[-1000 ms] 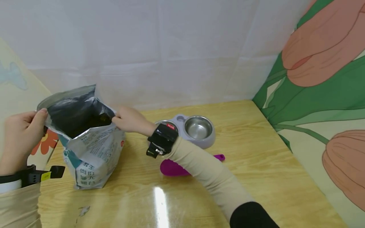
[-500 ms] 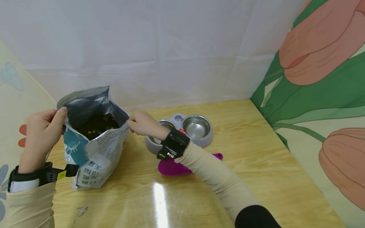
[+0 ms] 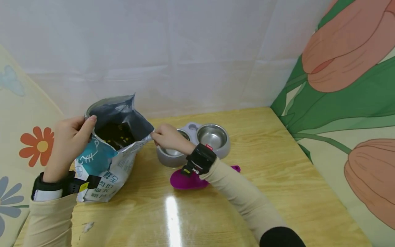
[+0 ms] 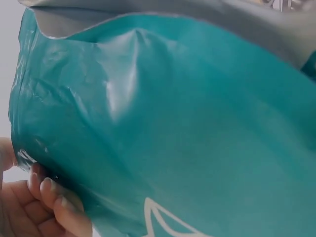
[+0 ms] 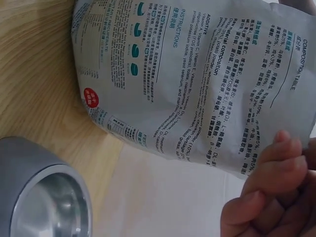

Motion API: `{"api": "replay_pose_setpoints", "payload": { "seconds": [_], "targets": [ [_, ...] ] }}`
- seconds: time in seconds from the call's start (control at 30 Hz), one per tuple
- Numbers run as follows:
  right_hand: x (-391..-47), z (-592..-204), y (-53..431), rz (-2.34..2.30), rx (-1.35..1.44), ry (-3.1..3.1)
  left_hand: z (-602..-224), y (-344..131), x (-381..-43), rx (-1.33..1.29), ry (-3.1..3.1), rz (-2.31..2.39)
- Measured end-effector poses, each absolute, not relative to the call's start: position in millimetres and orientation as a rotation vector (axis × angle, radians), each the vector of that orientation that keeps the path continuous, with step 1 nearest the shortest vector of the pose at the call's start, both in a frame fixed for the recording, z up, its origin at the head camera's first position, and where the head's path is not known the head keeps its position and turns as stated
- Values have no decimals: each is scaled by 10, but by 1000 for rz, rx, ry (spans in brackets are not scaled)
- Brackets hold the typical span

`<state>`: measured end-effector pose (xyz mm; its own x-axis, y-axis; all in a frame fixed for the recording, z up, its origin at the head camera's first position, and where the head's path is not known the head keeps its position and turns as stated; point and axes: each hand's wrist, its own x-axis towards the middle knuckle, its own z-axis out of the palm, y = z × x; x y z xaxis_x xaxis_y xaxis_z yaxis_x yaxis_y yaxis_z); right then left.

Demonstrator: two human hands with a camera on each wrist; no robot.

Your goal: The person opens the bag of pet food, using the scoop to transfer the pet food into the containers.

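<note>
A white and teal pet food bag [image 3: 114, 171] stands on the table at the left, its top spread wide and its silver lining showing. Dark kibble with some yellow bits [image 3: 115, 135] lies inside. My left hand [image 3: 69, 140] pinches the left edge of the mouth, thumb over the rim. In the left wrist view its curled fingers [image 4: 61, 207] sit at the border of the teal panel. With my right hand [image 3: 168, 137] I pinch the right corner of the rim. The right wrist view shows those fingers [image 5: 276, 173] on the bag's printed side.
A grey double pet bowl [image 3: 226, 151] with steel insets is behind my right wrist. A magenta scoop [image 3: 186, 181] lies in front of it, partly covered by my right forearm. A white sheet [image 3: 185, 51] hangs behind the wooden table [image 3: 277, 192].
Both hands have moved right, drawing the bag's mouth along with them and tilting it toward the bowls. More kibble shows inside. The bowls and scoop stay in place.
</note>
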<state>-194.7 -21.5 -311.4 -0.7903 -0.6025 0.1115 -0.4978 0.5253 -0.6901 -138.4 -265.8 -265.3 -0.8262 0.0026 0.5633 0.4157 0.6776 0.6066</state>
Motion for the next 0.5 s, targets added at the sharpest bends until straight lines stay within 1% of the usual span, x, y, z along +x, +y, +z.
{"api": "replay_pose_setpoints", "payload": {
  "seconds": [0.2, 0.37, 0.5],
  "targets": [
    [-1946, -3198, -116, -1119, -904, 2621, -2672, -2524, -1393, -357, -2384, -1002],
    [-1933, -3254, -45, -1135, -787, 2597, -2711, -2442, -1405, -381, -2410, -997],
    [-1927, -3296, -3, -1150, -746, 2591, -2735, -2387, -1420, -420, -2397, -1001]
  ]
}}
